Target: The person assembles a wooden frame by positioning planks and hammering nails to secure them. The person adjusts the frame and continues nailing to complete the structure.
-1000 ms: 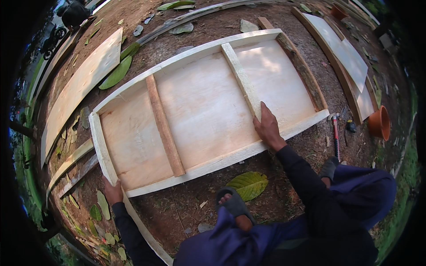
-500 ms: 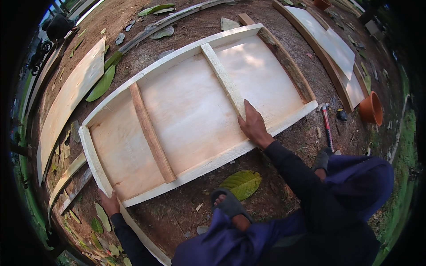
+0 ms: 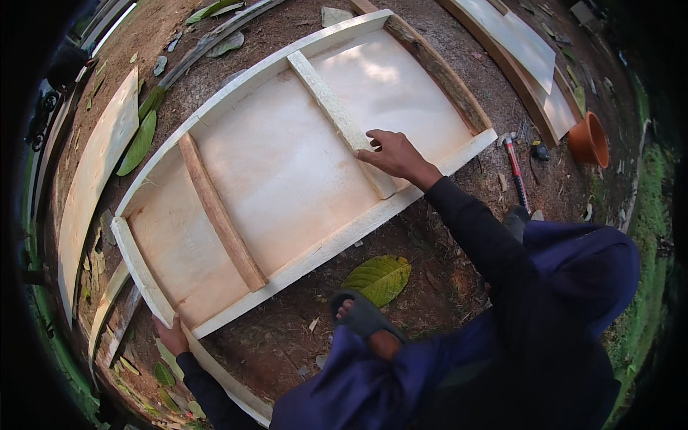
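A shallow wooden frame (image 3: pixel 308 276) with a pale plywood panel (image 3: pixel 279 168) inside it lies tilted across the middle of the view. Two crosspieces span it: a brown batten (image 3: pixel 221 211) on the left and a pale batten (image 3: pixel 333 107) on the right. Over the pale batten's nearer half is my right hand (image 3: pixel 398 158), thumb and forefinger spread; whether a fingertip touches the wood I cannot tell. My left hand (image 3: pixel 172 337) grips the frame at its near left corner, fingers partly hidden beyond the edge.
A red-handled hammer (image 3: pixel 516 172) lies right of the frame, near a small black object (image 3: pixel 539 151) and an orange pot (image 3: pixel 589 140). Boards (image 3: pixel 534 86) lie at the far right, a plywood sheet (image 3: pixel 97 186) at the left. My sandalled foot (image 3: pixel 364 315) is beside a large leaf (image 3: pixel 378 279).
My right hand has let go of the pale batten's near end and lifted, fingers spreading, so that end now shows. My left hand stays at the corner. The view has shifted slightly.
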Motion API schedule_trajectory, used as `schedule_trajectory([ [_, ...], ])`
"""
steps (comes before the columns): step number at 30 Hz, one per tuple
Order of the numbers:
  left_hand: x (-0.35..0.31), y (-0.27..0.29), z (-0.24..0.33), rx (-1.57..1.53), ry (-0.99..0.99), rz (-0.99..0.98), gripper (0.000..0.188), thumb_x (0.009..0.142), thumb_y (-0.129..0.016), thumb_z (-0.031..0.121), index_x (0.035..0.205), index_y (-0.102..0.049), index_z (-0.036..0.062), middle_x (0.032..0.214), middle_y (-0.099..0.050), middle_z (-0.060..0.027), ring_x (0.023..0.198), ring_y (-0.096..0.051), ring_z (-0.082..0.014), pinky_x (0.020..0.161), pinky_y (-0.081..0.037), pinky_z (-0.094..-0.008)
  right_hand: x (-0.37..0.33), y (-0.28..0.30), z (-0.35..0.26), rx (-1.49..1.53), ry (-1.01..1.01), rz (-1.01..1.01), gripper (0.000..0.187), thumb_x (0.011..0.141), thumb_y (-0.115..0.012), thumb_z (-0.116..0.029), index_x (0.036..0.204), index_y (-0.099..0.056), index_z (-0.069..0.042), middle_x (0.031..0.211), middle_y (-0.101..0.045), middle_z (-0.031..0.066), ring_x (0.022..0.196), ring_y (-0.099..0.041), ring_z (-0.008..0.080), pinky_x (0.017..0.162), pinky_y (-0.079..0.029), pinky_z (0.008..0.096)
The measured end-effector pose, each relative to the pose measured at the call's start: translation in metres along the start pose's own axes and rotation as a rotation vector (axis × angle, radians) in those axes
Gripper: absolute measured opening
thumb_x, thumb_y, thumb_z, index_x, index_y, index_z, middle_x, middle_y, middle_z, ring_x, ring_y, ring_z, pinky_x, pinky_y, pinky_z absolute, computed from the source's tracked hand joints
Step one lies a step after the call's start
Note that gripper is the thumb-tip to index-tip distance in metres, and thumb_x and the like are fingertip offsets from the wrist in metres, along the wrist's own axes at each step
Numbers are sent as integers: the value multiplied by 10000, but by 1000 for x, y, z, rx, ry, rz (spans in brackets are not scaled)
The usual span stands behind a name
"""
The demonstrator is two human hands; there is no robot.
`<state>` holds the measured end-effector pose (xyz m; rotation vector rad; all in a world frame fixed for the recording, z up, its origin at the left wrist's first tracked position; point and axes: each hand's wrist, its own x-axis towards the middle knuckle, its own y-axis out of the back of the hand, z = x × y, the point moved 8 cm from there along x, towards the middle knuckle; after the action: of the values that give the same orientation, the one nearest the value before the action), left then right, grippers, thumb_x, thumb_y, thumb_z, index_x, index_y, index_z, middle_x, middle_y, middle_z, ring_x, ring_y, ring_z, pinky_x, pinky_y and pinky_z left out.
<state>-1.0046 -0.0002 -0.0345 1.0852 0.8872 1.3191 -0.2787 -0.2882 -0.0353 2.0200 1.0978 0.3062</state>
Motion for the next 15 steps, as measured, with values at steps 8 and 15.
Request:
schedule_trajectory([
  [8,5,52,-127,-347,169,-64,691,971,-743,324,1464,-488,-88,1382,-604,-237,1189,-605,-300,1018,-471,-402,33,77,17,-162,61,34,602,927,-658,-515,1235,-697,1,1120,-740,200,1060,-702,360,944,-541,430],
  [15,8,96,-196,201,77,-130,677,1010,-638,430,1519,-470,16,1588,-429,-198,1438,-433,-323,1169,-373,-449,41,116,53,-524,175,-26,459,987,-596,-419,1163,-696,-6,1018,-727,177,982,-705,345,849,-552,460],
])
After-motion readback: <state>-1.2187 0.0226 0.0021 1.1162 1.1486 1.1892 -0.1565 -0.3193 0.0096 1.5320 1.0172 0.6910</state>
